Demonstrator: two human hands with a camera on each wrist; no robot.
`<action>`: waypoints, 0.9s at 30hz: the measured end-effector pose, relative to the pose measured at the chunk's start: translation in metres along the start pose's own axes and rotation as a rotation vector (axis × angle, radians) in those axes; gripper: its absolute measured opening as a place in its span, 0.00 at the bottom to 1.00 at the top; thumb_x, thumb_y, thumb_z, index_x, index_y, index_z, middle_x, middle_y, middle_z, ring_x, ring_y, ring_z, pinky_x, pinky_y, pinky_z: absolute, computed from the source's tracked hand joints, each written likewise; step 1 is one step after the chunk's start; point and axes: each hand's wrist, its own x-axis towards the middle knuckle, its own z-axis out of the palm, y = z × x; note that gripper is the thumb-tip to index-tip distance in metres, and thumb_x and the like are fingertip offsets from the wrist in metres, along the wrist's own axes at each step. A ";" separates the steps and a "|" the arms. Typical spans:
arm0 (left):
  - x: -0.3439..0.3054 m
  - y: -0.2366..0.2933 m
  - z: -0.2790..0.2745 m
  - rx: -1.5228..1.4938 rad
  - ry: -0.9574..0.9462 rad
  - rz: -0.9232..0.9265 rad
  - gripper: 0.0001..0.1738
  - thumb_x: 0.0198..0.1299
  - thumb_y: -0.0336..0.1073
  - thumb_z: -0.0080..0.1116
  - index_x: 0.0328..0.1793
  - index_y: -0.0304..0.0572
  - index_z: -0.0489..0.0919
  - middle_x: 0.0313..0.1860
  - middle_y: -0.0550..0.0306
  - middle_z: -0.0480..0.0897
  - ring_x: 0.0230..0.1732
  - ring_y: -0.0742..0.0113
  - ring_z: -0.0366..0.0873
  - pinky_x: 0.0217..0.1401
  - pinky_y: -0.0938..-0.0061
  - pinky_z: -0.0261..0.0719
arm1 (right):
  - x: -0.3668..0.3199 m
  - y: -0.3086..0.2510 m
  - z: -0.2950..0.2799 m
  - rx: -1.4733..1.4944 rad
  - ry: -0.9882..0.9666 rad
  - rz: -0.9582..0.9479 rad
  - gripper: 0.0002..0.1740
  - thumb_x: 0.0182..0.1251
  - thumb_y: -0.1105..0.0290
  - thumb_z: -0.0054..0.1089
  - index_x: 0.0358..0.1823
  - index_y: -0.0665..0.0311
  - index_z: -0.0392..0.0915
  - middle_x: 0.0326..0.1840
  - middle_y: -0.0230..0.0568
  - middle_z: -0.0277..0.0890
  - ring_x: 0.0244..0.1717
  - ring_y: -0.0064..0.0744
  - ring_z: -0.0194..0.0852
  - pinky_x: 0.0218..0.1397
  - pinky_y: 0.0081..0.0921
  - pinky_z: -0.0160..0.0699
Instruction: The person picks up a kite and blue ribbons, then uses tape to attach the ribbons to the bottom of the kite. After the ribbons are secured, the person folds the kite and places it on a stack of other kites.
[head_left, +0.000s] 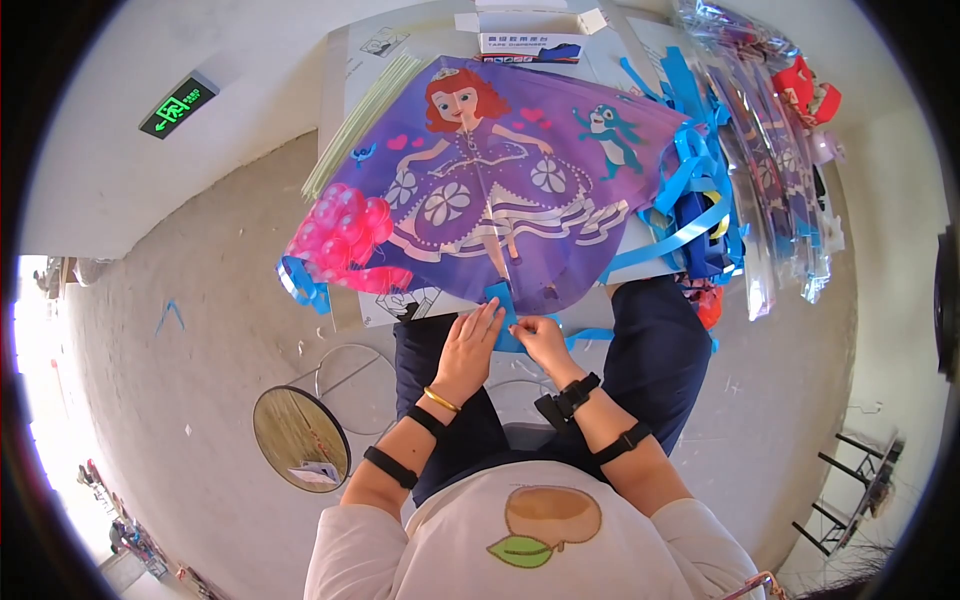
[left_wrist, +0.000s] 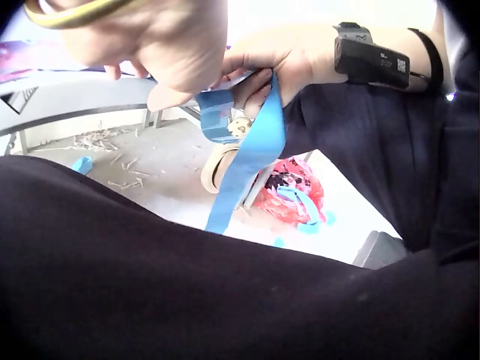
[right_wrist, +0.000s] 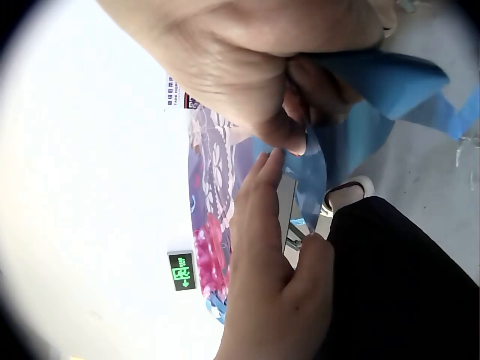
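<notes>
A purple kite point(head_left: 590, 220) printed with a red-haired princess lies spread on the table, its lower edge toward the person. A blue ribbon point(head_left: 500, 295) overlaps that edge at the middle. My left hand point(head_left: 470, 340) lies over the ribbon with its fingers extended; in the right wrist view its thumb stands apart, the tip right at the ribbon's edge. From the other side my right hand point(head_left: 543, 340) pinches the ribbon between thumb and curled fingers. A loose length of the blue ribbon point(left_wrist: 259, 150) hangs below the right hand in the left wrist view.
A bundle of pale sticks point(head_left: 365, 120) lies along the kite's left edge, and a tape dispenser box point(head_left: 530, 45) stands behind it. Tangled blue ribbons point(head_left: 700, 170) and plastic-wrapped items point(head_left: 780, 170) crowd the right side. A round stool point(head_left: 300, 440) stands at left.
</notes>
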 end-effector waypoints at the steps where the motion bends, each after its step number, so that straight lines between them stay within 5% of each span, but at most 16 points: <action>1: 0.000 0.000 0.000 0.000 0.005 -0.002 0.36 0.58 0.28 0.55 0.77 0.41 0.68 0.80 0.53 0.64 0.78 0.59 0.62 0.79 0.62 0.60 | 0.001 0.001 0.000 -0.005 -0.007 0.001 0.14 0.65 0.63 0.69 0.33 0.70 0.85 0.23 0.41 0.81 0.24 0.25 0.74 0.31 0.32 0.70; 15: 0.010 0.009 0.004 0.052 0.038 -0.025 0.38 0.57 0.27 0.56 0.78 0.38 0.65 0.75 0.48 0.69 0.74 0.53 0.66 0.78 0.59 0.61 | 0.000 0.003 0.001 0.034 0.006 0.001 0.13 0.65 0.64 0.68 0.31 0.69 0.84 0.20 0.38 0.79 0.22 0.24 0.70 0.27 0.31 0.66; 23: 0.017 0.018 0.012 0.195 -0.028 -0.001 0.33 0.63 0.34 0.51 0.75 0.28 0.66 0.75 0.45 0.69 0.77 0.54 0.65 0.80 0.62 0.58 | -0.005 0.000 -0.005 0.030 -0.009 -0.012 0.15 0.67 0.61 0.68 0.34 0.69 0.83 0.22 0.39 0.80 0.24 0.25 0.74 0.30 0.30 0.70; 27: 0.017 0.018 0.015 0.164 0.029 -0.002 0.32 0.62 0.33 0.52 0.73 0.28 0.67 0.75 0.45 0.69 0.76 0.54 0.65 0.79 0.62 0.60 | -0.019 -0.014 -0.033 -0.298 -0.009 -0.100 0.20 0.69 0.55 0.67 0.35 0.69 0.81 0.27 0.41 0.81 0.30 0.26 0.77 0.34 0.29 0.72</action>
